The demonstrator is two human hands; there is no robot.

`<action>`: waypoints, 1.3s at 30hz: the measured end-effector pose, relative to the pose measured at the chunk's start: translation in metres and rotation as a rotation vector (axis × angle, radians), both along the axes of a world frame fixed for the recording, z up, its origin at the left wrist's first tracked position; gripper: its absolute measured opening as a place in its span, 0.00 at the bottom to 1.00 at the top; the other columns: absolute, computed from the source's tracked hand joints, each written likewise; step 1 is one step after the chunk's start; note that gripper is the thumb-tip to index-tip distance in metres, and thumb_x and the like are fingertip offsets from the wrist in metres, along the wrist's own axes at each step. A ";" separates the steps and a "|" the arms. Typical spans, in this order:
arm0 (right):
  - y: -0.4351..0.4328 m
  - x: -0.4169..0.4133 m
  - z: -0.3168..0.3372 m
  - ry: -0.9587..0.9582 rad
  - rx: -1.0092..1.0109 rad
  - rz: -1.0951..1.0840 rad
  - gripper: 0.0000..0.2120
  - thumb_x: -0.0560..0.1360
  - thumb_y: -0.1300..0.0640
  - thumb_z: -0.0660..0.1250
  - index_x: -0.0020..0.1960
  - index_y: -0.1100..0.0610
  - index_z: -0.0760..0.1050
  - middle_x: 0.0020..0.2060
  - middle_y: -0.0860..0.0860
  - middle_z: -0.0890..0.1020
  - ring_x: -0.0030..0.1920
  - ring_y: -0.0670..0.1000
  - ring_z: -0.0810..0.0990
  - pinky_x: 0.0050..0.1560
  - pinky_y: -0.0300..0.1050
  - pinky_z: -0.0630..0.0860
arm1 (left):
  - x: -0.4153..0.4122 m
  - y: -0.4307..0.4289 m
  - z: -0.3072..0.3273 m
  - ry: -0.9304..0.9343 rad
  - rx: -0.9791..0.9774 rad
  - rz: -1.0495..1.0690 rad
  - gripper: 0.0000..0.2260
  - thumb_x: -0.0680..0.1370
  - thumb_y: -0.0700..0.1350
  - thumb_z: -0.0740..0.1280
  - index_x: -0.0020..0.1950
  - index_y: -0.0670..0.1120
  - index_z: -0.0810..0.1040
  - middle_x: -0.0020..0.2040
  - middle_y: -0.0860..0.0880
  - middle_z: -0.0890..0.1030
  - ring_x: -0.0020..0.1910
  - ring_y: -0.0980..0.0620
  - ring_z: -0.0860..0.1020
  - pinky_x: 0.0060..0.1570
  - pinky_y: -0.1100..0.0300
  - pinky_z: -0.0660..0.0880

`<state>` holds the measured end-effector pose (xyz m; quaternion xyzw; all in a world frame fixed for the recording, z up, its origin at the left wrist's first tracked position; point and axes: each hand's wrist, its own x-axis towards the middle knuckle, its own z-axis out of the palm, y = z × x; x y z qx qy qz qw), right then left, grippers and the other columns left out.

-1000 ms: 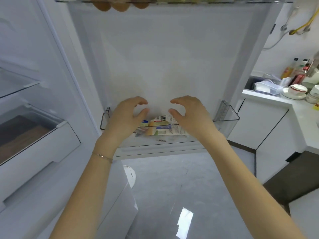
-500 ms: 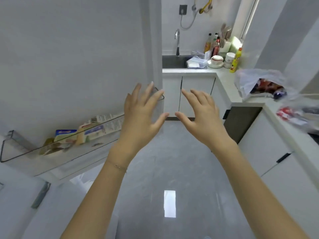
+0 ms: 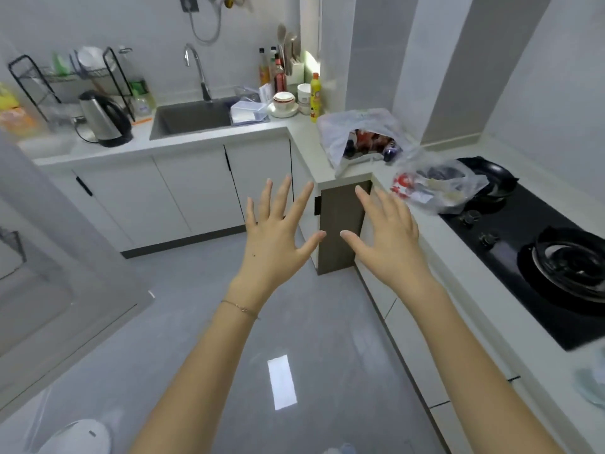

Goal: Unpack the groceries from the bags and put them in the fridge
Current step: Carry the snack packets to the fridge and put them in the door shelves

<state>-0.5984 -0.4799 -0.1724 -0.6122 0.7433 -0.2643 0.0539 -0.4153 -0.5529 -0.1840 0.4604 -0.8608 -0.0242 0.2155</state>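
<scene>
"Nearest the camera, what have you got?"

"Both my forearms, stretched out over the grey floor (image 3: 203, 322), with a thin bracelet (image 3: 240, 308) on the left wrist. The fridge door (image 3: 65, 257) stands at far left, blurred."

"And the grips?"

"The left grip (image 3: 278, 244) and right grip (image 3: 389, 240) hang side by side in the air, backs up. Their fingers are straight and spread wide, and neither has hold of anything or touches anything."

"Where are the groceries?"

"On the worktop (image 3: 294, 136), beyond my right grip. A clear bag (image 3: 438, 188) lies beside the hob (image 3: 523, 257). Just behind it a white bag (image 3: 360, 132) sits in the corner, its mouth open towards me, with dark and red packets inside. Farther off I see the sink (image 3: 193, 119), and a kettle (image 3: 103, 119) to its left."
</scene>
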 end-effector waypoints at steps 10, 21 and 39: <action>-0.050 -0.141 -0.026 0.079 0.051 -0.184 0.33 0.77 0.42 0.62 0.78 0.46 0.53 0.77 0.52 0.56 0.77 0.56 0.49 0.74 0.56 0.49 | -0.142 -0.082 -0.028 0.005 0.062 -0.133 0.31 0.80 0.63 0.56 0.79 0.58 0.48 0.80 0.50 0.45 0.79 0.45 0.40 0.75 0.40 0.40; -0.154 -0.248 -0.059 0.063 0.168 -0.397 0.33 0.78 0.43 0.62 0.78 0.48 0.52 0.77 0.53 0.57 0.77 0.57 0.50 0.75 0.56 0.49 | -0.266 -0.231 -0.052 -0.100 0.054 -0.342 0.33 0.76 0.67 0.48 0.80 0.57 0.49 0.80 0.47 0.47 0.78 0.43 0.41 0.73 0.41 0.38; -0.270 -0.408 -0.103 -0.020 0.257 -0.534 0.32 0.79 0.46 0.62 0.78 0.49 0.52 0.77 0.52 0.55 0.77 0.56 0.47 0.75 0.55 0.50 | -0.473 -0.369 -0.105 -0.262 0.161 -0.541 0.30 0.80 0.61 0.55 0.80 0.55 0.50 0.80 0.46 0.47 0.79 0.42 0.43 0.73 0.41 0.40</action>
